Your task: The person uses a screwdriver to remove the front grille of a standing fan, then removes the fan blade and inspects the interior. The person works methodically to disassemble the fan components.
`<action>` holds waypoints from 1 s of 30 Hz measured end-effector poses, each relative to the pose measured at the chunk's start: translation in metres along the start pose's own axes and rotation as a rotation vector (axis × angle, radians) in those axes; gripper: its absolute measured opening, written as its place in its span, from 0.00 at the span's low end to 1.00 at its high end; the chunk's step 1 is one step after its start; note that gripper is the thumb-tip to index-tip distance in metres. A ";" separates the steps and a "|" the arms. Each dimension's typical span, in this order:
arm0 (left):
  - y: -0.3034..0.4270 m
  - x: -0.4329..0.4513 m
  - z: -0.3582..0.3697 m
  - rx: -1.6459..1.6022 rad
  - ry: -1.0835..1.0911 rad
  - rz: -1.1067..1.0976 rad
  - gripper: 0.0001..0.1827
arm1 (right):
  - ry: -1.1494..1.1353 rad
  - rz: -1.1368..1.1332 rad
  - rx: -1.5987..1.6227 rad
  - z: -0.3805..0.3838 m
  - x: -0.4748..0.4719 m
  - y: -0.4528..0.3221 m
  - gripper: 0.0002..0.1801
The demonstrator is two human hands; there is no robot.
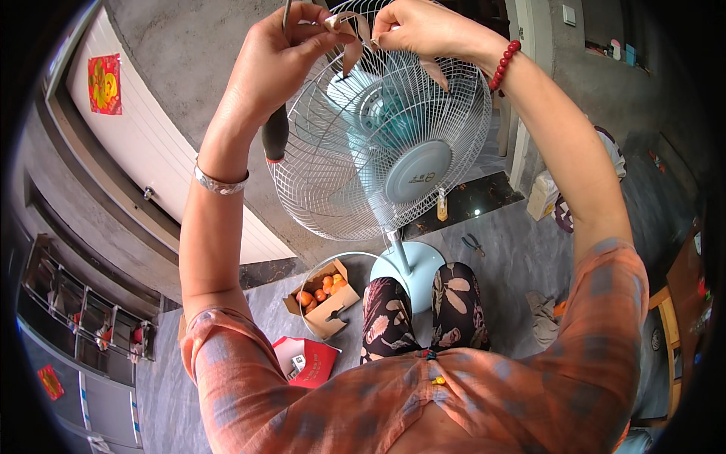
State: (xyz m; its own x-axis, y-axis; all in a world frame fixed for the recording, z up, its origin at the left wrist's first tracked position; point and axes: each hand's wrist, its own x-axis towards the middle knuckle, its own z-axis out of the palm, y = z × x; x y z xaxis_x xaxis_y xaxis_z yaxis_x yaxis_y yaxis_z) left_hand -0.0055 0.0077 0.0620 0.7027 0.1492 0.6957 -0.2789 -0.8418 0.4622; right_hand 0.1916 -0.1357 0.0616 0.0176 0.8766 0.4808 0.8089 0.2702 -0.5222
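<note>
A pedestal fan with a round wire grille point(317, 187) stands before me, its pale blue base point(422, 255) by my knees. My left hand point(295, 48) pinches one part of a beige fabric strip point(353, 54) at the grille's upper rim. That same hand also holds a screwdriver point(276, 133), its dark handle hanging below the palm and its shaft pointing up. Fingers of my right hand point(417, 28) are closed on another part of the strip, a little to the right. One tail of the strip hangs over the front grille. The top of the grille is cut off by the picture's edge.
Pliers point(473, 244) lie on the grey floor right of the base. To the left are a cardboard box point(332, 323) of orange fruit, a thin hoop point(309, 278) around it, and a red box point(312, 360). A crumpled cloth point(541, 318) lies at right; a white door point(142, 136) is at left.
</note>
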 end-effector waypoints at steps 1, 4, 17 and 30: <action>0.004 0.003 0.007 -0.115 0.019 0.025 0.03 | -0.012 0.002 -0.007 -0.001 -0.001 0.000 0.12; 0.028 0.006 0.015 0.039 0.047 -0.201 0.04 | -0.032 0.027 -0.045 -0.004 0.002 0.004 0.12; 0.000 0.010 0.019 0.549 -0.087 -0.018 0.09 | -0.003 0.084 0.108 0.005 0.003 0.001 0.12; 0.007 0.007 0.027 0.687 -0.128 0.074 0.09 | -0.093 0.084 0.105 0.005 -0.001 -0.004 0.16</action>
State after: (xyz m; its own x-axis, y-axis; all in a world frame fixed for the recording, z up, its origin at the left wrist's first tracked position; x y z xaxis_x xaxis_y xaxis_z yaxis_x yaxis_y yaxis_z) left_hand 0.0152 -0.0109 0.0554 0.7813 0.0517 0.6220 0.1175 -0.9909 -0.0653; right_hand 0.1852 -0.1354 0.0601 0.0243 0.9298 0.3673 0.7408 0.2300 -0.6311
